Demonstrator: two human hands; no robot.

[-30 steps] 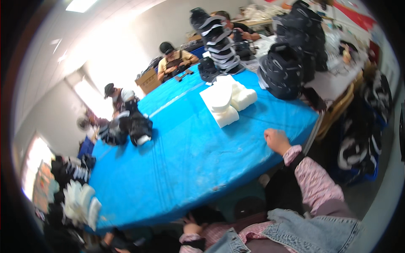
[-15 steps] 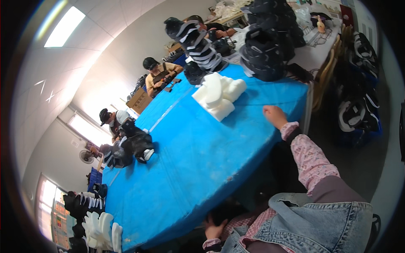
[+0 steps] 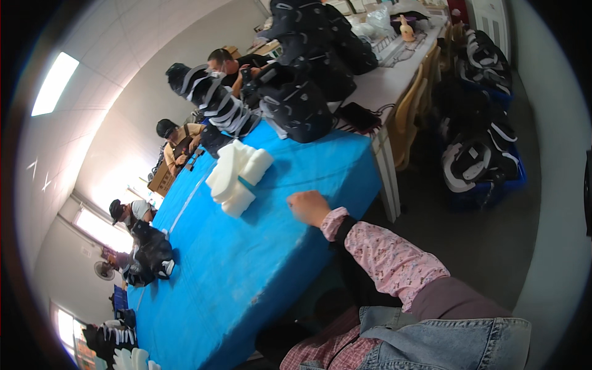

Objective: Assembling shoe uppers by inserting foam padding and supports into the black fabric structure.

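Note:
My right hand is over the near right edge of the blue-covered table. Its fingers are curled closed, slightly blurred, and nothing shows sticking out of them. Nearest to it, a little to the left and farther in, lies a small pile of white foam pieces, rounded and thick. A gap separates the hand from that pile. My left hand is out of view. Beyond the foam stand a leaning stack of black-and-white padded pieces and taller piles of black padded pieces.
More black pieces lie at the table's left side, with white foam at lower left. Several people work along the far side. A dark phone-like slab is on the white table behind. Blue crates of black-and-white items stand on the floor at right.
The view has turned right, so the table and foam appear farther left. My right hand now appears nearer the foam. My left hand, earlier below the table's near edge, has gone out of view.

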